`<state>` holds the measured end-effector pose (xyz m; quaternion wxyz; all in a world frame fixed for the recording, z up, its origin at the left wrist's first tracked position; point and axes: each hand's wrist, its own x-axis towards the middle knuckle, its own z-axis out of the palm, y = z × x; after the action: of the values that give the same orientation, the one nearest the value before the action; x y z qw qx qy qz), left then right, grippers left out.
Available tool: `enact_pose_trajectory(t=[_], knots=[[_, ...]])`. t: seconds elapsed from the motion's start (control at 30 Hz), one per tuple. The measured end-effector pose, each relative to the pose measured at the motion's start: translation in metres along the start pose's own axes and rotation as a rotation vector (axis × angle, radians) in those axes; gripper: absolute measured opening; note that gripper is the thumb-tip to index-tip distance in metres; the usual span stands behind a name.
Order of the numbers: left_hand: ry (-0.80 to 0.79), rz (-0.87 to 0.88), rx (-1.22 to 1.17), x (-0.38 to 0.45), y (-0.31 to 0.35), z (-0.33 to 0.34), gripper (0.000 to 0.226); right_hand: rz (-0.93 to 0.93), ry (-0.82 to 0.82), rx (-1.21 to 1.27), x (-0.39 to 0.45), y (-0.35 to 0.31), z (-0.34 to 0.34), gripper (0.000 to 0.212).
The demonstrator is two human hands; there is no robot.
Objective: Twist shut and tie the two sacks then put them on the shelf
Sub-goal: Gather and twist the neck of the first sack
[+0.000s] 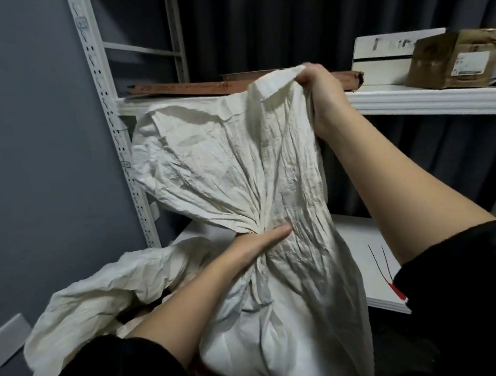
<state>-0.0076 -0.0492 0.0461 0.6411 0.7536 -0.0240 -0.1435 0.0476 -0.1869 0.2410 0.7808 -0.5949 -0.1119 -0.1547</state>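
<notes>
A crumpled white sack (279, 317) stands in front of me, its neck gathered at mid-height. My left hand (259, 241) grips that gathered neck. My right hand (319, 91) pinches the top edge of the sack's loose mouth and holds it up in front of the upper shelf (428, 101). A second white sack (96, 304) lies open and slack at the lower left, beside the first. Thin red ties (384, 269) lie on the lower shelf (364, 267) at the right, partly behind my right sleeve.
The white metal shelf upright (114, 138) rises at the left against a grey wall. On the upper shelf lie a flat brown carton (192, 87), a white box (384, 58) and a brown cardboard box (455, 58). Dark curtains hang behind.
</notes>
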Motion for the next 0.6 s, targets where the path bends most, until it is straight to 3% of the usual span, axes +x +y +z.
enact_pose_trajectory(t=[0.23, 0.3, 0.37, 0.4, 0.47, 0.53, 0.6], knots=[[0.174, -0.027, 0.099, 0.007, 0.001, 0.017, 0.04, 0.16, -0.195, 0.474, -0.01, -0.017, 0.036, 0.026], [0.221, -0.052, 0.09, 0.01, -0.002, 0.013, 0.034, 0.125, -0.287, 0.419, -0.012, -0.013, 0.029, 0.028], [0.268, -0.057, 0.027, 0.009, -0.003, 0.008, 0.023, 0.077, -0.338, 0.088, -0.014, -0.005, 0.018, 0.016], [0.301, -0.057, -0.015, 0.01, -0.004, 0.006, 0.018, 0.053, -0.326, -0.126, -0.015, 0.0, 0.011, 0.03], [0.36, -0.046, -0.093, 0.01, -0.004, 0.001, 0.022, -0.019, -0.273, -0.438, -0.017, 0.016, -0.004, 0.078], [0.398, -0.025, -0.102, 0.009, -0.002, -0.003, 0.028, -0.033, -0.259, -0.514, -0.03, 0.036, -0.015, 0.102], [0.411, -0.011, -0.096, 0.008, 0.001, -0.005, 0.028, 0.084, -0.275, -0.505, -0.043, 0.064, -0.031, 0.118]])
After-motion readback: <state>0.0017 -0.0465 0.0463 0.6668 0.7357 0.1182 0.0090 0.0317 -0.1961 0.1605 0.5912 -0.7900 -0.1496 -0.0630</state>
